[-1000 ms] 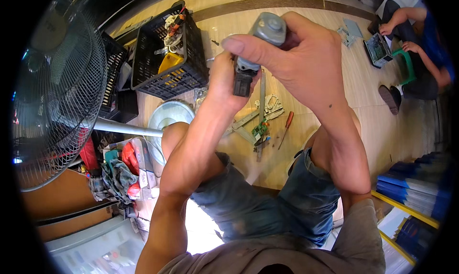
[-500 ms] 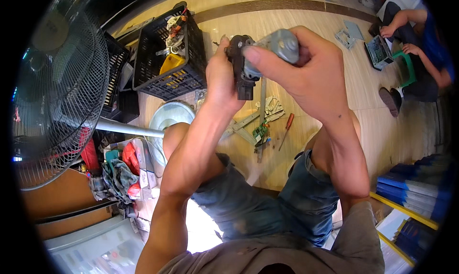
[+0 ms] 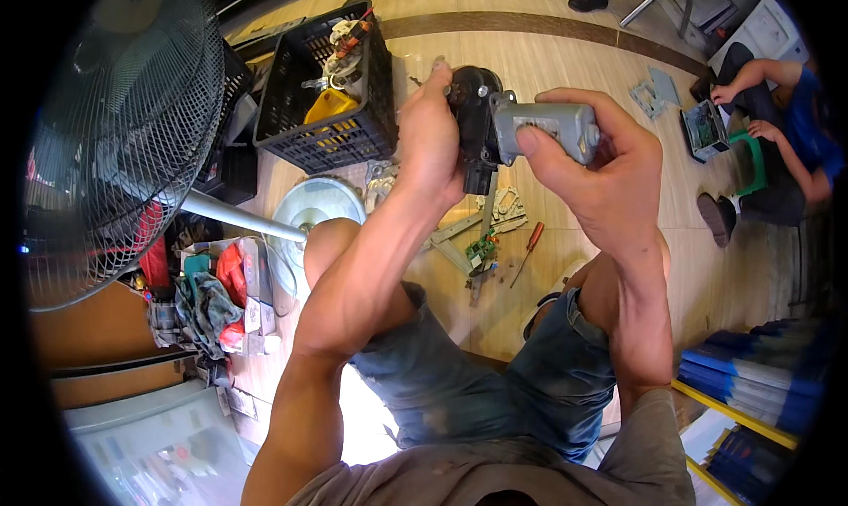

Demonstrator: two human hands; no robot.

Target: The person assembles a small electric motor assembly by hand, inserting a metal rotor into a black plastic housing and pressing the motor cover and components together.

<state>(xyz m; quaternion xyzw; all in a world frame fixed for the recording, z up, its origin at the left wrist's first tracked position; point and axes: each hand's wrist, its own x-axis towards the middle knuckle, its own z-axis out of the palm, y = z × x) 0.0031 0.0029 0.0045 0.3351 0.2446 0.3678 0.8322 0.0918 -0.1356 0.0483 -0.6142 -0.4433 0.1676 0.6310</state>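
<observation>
- Head view: left hand point(image 3: 430, 144) clamps the black gear housing point(image 3: 478, 121), right hand point(image 3: 618, 175) grips the grey motor can point(image 3: 558, 124).
- Best handled with firm grips, weight shared evenly.

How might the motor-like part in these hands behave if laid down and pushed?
The motor-like part is likely stiff: its grey casing and black housing look rigid. It may feel heavy for its size, since the casing looks metallic. That casing's rounded side might roll, but the jutting black housing would probably check it.
</observation>
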